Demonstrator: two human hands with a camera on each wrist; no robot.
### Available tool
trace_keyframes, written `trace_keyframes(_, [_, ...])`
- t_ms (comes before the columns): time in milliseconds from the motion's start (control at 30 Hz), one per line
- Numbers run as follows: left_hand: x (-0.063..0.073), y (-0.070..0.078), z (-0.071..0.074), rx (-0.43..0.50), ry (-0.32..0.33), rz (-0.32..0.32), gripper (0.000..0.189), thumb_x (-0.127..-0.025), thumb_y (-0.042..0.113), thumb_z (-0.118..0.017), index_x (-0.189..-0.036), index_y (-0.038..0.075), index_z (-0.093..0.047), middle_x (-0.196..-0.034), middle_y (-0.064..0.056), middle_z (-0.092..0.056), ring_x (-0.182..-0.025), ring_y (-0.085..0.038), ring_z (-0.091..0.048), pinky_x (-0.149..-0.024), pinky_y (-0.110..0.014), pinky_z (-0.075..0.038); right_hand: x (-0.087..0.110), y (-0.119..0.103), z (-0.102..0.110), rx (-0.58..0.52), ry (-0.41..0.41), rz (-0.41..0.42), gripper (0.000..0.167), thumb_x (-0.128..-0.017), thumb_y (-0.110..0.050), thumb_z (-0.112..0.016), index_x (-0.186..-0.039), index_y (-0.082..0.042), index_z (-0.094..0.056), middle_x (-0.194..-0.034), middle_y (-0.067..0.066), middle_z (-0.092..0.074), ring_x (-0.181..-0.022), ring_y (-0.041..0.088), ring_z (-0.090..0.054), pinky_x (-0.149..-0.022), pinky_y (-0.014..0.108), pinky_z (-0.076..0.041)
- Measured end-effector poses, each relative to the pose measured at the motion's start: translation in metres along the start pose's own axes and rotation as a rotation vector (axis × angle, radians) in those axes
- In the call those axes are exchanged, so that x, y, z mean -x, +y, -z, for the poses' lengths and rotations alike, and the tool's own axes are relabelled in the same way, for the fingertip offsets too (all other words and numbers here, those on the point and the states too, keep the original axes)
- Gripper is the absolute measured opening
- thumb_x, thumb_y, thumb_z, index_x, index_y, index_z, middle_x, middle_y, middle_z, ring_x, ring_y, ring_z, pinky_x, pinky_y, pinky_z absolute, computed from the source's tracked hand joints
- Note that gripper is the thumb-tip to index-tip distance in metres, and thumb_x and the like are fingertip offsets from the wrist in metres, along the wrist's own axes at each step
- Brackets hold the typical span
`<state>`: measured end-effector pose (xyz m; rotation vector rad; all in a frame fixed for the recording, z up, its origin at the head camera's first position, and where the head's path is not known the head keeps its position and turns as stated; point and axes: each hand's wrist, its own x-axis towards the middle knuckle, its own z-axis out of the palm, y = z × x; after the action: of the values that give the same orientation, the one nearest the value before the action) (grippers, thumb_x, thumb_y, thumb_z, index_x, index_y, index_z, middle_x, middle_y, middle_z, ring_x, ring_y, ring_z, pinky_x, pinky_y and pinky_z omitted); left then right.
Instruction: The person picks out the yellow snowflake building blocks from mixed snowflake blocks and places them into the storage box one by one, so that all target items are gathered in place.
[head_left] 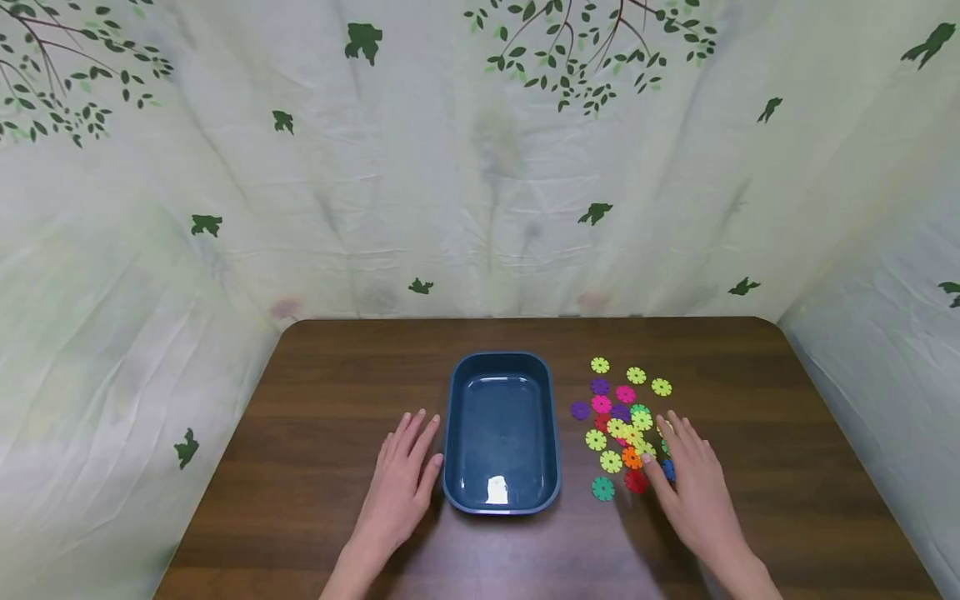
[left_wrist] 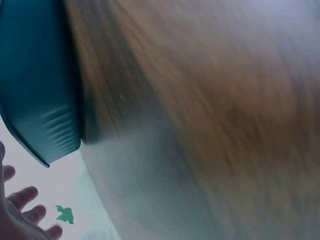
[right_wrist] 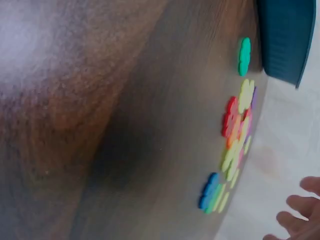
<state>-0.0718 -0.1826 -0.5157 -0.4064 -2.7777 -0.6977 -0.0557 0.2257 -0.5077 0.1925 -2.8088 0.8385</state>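
Note:
A dark blue rectangular tray (head_left: 502, 500) lies on the table. My left hand (head_left: 397, 483) is just left of it, fingers extended and holding nothing; the thumb is close to the tray's left wall. To the right of the tray is a loose spread of flower-shaped discs (head_left: 632, 457) in yellow, pink, purple, red, orange, green and blue, some overlapping. Over the right side of this spread hovers my right hand (head_left: 693, 492), fingers straight and apart, hiding some discs. In the right wrist view its fingertips appear above the discs, near the blue disc (right_wrist: 208, 191).
The brown wooden table (head_left: 352, 358) has rounded far corners. A pale cloth (head_left: 480, 208) printed with leaves and birds hangs behind and along the sides. One green disc (head_left: 603, 488) lies nearest the tray's front right corner.

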Motion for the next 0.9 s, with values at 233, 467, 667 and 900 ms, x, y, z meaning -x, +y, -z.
trace_keyframes(233, [0.002,0.008,-0.004,0.343,0.028,0.132,0.049,-0.100,0.022,-0.059,-0.147,0.013,-0.046,-0.151,-0.006,-0.042,-0.138,-0.024,-0.039,-0.108,-0.051,-0.035,-0.008,0.013,0.008,-0.170,0.013,-0.091,0.054,-0.100,-0.024,-0.059,-0.145,0.003,-0.042,-0.148,0.027,-0.038,-0.133,0.050,-0.034,-0.099,0.070,-0.032])
trace_keyframes(467, [0.003,0.013,-0.007,0.546,0.027,0.218,0.046,-0.099,0.019,-0.061,-0.144,0.015,-0.050,-0.145,-0.004,-0.048,-0.130,-0.025,-0.049,-0.102,-0.044,-0.044,-0.016,0.029,0.011,-0.188,-0.013,-0.116,0.048,-0.101,-0.021,-0.058,-0.142,0.001,-0.045,-0.142,0.027,-0.044,-0.129,0.049,-0.038,-0.094,0.069,-0.036])
trace_keyframes(667, [0.006,0.016,-0.010,0.651,0.036,0.229,0.045,-0.096,0.008,-0.063,-0.140,0.016,-0.053,-0.140,-0.003,-0.052,-0.125,-0.023,-0.053,-0.097,-0.041,-0.049,-0.024,0.041,0.008,-0.158,-0.034,-0.117,0.045,-0.097,-0.011,-0.061,-0.137,0.004,-0.048,-0.137,0.028,-0.047,-0.124,0.050,-0.042,-0.094,0.070,-0.037])
trace_keyframes(900, [0.010,0.017,-0.010,0.704,0.030,0.234,0.046,-0.094,0.001,-0.063,-0.138,0.011,-0.054,-0.137,-0.009,-0.054,-0.123,-0.028,-0.054,-0.093,-0.040,-0.052,-0.035,0.051,0.009,-0.142,-0.092,-0.125,0.043,-0.095,-0.008,-0.063,-0.135,0.006,-0.051,-0.126,0.028,-0.053,-0.108,0.043,-0.054,-0.086,0.062,-0.048])
